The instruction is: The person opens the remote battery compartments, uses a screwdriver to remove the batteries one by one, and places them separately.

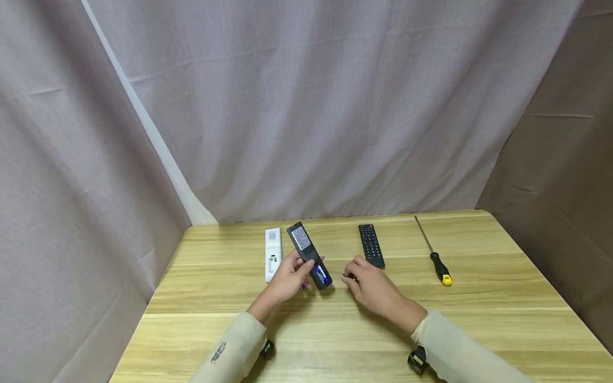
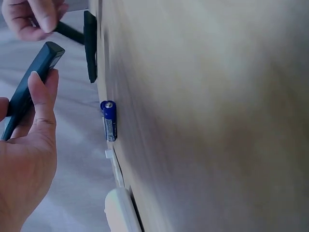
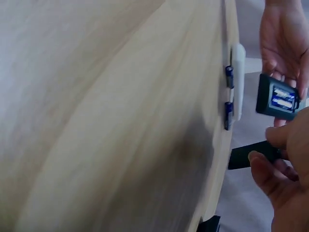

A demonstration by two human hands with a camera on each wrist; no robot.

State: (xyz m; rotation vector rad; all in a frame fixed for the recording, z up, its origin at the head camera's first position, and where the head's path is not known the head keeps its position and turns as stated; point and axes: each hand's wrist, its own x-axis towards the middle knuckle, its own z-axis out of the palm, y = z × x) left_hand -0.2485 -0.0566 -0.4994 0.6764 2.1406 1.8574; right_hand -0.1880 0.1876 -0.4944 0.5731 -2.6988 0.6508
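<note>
My left hand (image 1: 288,276) grips a black remote control (image 1: 308,255), its back turned up. Blue batteries (image 3: 283,98) show in its uncovered compartment. A dark, flat battery cover (image 3: 246,155) is pinched between the thumb and fingers of my right hand (image 1: 375,287), a little right of the remote and apart from it. On the table, partly hidden behind my left hand in the head view, lie loose blue batteries (image 2: 110,123); the right wrist view shows two of them apart, one battery (image 3: 228,116) nearer my right hand.
Left of the held remote, a white remote (image 1: 273,254) lies back up. A second black remote (image 1: 371,244), keys up, lies beyond my right hand. Farther right is a screwdriver (image 1: 438,266) with a black and yellow handle. Curtains (image 1: 311,106) hang behind the wooden table (image 1: 330,340).
</note>
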